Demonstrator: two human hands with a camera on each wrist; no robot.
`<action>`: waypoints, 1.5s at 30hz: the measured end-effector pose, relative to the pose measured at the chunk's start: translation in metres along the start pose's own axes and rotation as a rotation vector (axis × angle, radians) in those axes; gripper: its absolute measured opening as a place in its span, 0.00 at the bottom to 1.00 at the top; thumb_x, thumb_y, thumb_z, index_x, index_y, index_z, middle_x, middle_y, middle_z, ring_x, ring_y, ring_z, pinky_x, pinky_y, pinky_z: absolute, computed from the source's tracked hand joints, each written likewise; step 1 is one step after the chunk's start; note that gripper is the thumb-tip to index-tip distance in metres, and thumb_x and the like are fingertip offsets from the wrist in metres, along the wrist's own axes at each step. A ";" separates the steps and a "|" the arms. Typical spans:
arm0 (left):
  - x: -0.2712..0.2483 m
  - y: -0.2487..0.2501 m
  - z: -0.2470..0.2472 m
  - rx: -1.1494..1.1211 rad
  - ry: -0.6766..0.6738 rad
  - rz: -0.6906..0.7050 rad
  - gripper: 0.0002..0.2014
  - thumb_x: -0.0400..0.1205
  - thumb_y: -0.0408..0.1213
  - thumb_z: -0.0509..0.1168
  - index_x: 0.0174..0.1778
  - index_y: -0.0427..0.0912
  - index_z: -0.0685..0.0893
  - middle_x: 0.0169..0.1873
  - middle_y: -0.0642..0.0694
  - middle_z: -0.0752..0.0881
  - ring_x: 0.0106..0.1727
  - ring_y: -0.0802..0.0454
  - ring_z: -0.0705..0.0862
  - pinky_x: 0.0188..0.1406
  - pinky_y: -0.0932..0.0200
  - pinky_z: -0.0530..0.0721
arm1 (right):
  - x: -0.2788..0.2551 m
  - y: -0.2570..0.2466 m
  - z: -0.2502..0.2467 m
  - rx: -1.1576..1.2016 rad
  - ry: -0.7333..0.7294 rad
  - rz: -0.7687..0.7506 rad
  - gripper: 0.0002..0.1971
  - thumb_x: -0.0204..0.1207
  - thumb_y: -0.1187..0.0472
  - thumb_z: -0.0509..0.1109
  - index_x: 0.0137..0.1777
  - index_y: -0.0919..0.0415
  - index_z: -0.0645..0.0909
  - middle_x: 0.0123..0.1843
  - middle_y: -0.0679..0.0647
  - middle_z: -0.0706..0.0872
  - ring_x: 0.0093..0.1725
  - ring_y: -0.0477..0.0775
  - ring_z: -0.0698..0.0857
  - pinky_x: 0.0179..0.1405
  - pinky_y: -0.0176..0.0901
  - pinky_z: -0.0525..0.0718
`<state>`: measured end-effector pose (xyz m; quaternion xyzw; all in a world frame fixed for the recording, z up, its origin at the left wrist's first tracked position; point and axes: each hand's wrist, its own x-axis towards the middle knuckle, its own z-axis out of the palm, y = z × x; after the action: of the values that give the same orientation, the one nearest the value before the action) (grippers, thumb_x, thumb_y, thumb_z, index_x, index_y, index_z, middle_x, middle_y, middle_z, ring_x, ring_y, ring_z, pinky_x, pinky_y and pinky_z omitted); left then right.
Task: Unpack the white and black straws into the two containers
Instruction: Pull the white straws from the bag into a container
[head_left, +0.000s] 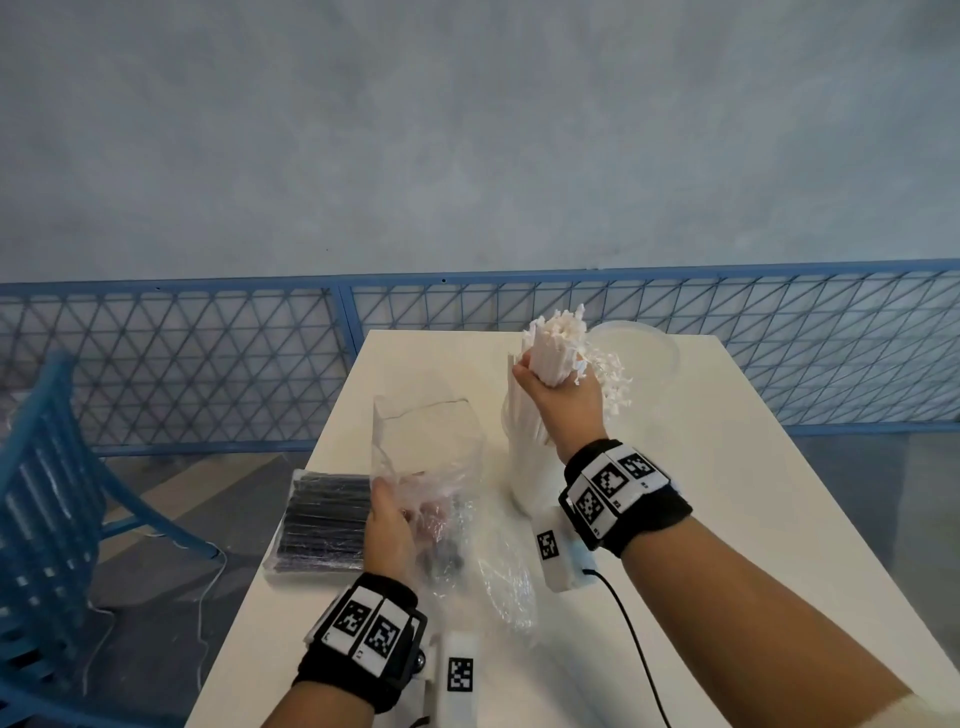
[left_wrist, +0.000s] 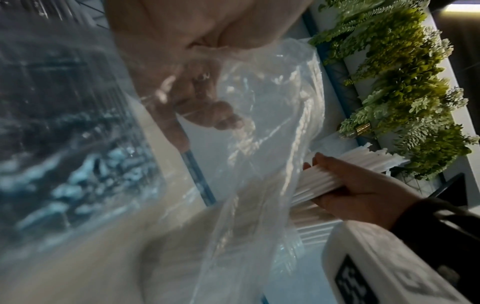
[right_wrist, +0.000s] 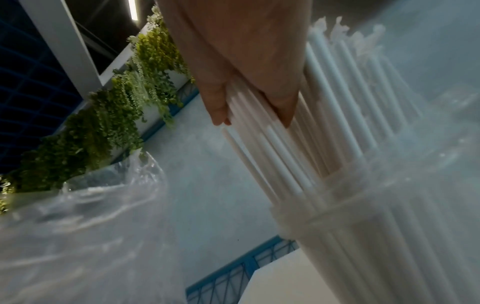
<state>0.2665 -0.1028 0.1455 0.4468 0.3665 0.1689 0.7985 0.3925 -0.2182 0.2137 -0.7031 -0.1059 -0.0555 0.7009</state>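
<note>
White surface (head_left: 727, 467), fence close behind. Your right hand (head_left: 563, 400) grips the white straws (head_left: 550, 353), bundle standing in a container (head_left: 524, 483); your left hand (head_left: 389, 525) pinches the emptied bag (head_left: 426, 447). Black pack (head_left: 322, 525) overhangs the left edge. Next, likely: release, drop bag. Right side open.

Head view bright, even daylight, soft shadows on counter (head_left: 701, 467); fence (head_left: 208, 364) lines bow toward edges. Wrist views dimmer, bluish cast. Bag (left_wrist: 259, 144) shows glare streaks, left of it heavy blur. Straws (right_wrist: 324, 133) smeared by motion; ceiling lamp (right_wrist: 133, 8) glows above plants (right_wrist: 116, 107).
</note>
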 end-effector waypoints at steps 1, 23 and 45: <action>0.000 0.000 0.000 -0.017 -0.021 -0.005 0.20 0.85 0.51 0.51 0.38 0.43 0.82 0.19 0.51 0.85 0.20 0.55 0.83 0.29 0.58 0.81 | 0.002 0.001 0.001 0.011 0.032 -0.014 0.14 0.69 0.65 0.76 0.53 0.65 0.81 0.41 0.52 0.85 0.43 0.47 0.85 0.52 0.48 0.84; 0.004 0.005 -0.006 -0.100 0.005 0.020 0.20 0.85 0.54 0.50 0.48 0.45 0.83 0.42 0.44 0.86 0.39 0.47 0.86 0.42 0.50 0.85 | -0.013 0.031 -0.004 -0.334 -0.102 -0.026 0.39 0.69 0.63 0.77 0.76 0.65 0.61 0.71 0.60 0.76 0.70 0.57 0.74 0.71 0.48 0.72; -0.002 -0.042 0.019 0.323 0.218 0.672 0.30 0.80 0.39 0.62 0.76 0.36 0.58 0.64 0.34 0.69 0.59 0.47 0.71 0.54 0.64 0.75 | -0.086 0.092 -0.143 -0.042 -0.380 0.536 0.07 0.78 0.54 0.67 0.50 0.57 0.78 0.35 0.49 0.79 0.35 0.44 0.84 0.51 0.54 0.84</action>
<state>0.2767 -0.1381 0.1177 0.6412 0.3043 0.4078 0.5745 0.3401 -0.3667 0.1062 -0.7182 -0.0446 0.2610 0.6435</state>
